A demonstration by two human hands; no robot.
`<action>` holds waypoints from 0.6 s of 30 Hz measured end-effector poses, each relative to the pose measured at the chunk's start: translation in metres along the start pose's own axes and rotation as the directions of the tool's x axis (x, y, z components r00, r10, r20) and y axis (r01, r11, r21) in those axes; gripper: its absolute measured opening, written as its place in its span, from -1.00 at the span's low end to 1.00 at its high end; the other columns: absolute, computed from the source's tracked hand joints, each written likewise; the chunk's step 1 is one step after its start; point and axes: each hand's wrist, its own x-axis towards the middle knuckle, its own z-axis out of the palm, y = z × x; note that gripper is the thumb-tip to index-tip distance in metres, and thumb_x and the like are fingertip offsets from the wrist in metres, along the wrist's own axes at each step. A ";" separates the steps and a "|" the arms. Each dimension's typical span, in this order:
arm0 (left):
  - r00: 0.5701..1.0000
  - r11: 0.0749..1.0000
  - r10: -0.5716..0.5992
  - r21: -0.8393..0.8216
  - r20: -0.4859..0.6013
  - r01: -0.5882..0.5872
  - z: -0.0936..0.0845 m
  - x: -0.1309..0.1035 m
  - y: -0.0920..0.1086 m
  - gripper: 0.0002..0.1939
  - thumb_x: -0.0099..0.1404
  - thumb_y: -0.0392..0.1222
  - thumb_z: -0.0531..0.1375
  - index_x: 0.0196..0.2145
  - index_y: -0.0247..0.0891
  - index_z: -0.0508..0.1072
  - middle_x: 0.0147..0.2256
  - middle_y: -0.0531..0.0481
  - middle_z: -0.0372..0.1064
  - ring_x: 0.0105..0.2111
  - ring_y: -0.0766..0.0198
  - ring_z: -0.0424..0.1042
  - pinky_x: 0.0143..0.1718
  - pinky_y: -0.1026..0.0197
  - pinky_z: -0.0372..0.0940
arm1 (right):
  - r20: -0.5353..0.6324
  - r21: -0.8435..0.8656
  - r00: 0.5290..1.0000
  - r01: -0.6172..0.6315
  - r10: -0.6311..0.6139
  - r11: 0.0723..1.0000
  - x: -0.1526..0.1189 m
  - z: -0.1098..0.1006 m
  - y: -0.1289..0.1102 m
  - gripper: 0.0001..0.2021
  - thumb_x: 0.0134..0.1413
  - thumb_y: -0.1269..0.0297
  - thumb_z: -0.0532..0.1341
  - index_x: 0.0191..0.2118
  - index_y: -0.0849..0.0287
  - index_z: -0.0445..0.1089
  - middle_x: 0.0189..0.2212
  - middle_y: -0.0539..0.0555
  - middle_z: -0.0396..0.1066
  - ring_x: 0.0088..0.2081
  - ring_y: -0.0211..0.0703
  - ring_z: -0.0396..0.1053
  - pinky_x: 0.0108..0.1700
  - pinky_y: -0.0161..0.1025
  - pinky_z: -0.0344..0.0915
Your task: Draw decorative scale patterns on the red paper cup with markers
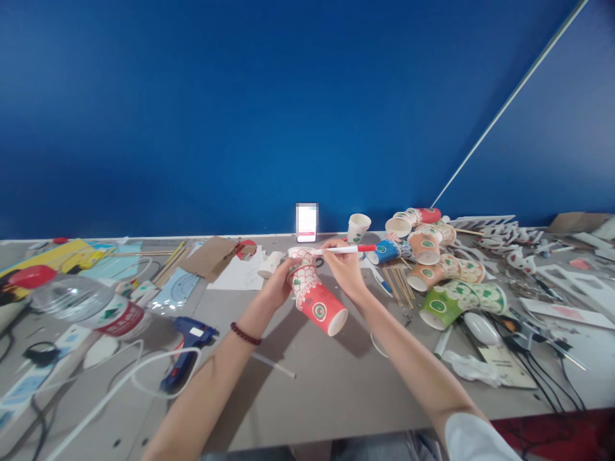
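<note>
My left hand (277,287) is closed around a bent chain of joined paper cups (319,304). Its lowest cup is red with a green round mark, and the upper part is white with red scale-like lines. In my right hand (343,269) is a red marker (356,248), held like a pen. The marker lies across the top of the chain, its tip close to the white upper cup; whether it touches cannot be made out. Behind the hands a lit phone (306,223) leans against the blue wall.
On the right lie more cup chains in green (439,306), orange and blue, with wooden sticks (398,286) beside them. A blue glue gun (185,349), a large plastic bottle (91,304) and a power strip (45,378) with cables occupy the left. One white cup (359,227) stands near the wall.
</note>
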 end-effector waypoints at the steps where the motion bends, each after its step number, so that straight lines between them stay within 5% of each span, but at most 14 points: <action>1: 1.000 1.000 0.007 0.021 0.016 -0.008 0.000 -0.001 0.000 -0.71 0.08 -0.13 0.25 -0.28 -0.39 0.49 -0.39 -0.13 0.48 -0.38 0.16 0.47 -0.30 0.19 0.34 | 0.002 -0.022 1.000 0.006 -0.006 1.000 0.000 0.000 0.000 -0.93 -0.09 0.31 0.17 -0.42 0.14 0.37 -0.49 -0.03 0.41 -0.42 -0.20 0.36 -0.35 -0.27 0.26; 18: 0.997 0.993 0.016 0.117 0.080 -0.025 0.003 -0.004 0.001 -0.74 0.06 -0.11 0.28 -0.37 -0.39 0.48 -0.43 -0.15 0.47 -0.44 0.20 0.44 -0.32 0.18 0.34 | -0.002 0.049 1.000 -0.002 0.002 0.999 -0.001 0.000 0.003 -0.92 -0.06 0.28 0.19 -0.38 0.13 0.37 -0.46 -0.01 0.41 -0.38 -0.17 0.41 -0.28 -0.22 0.33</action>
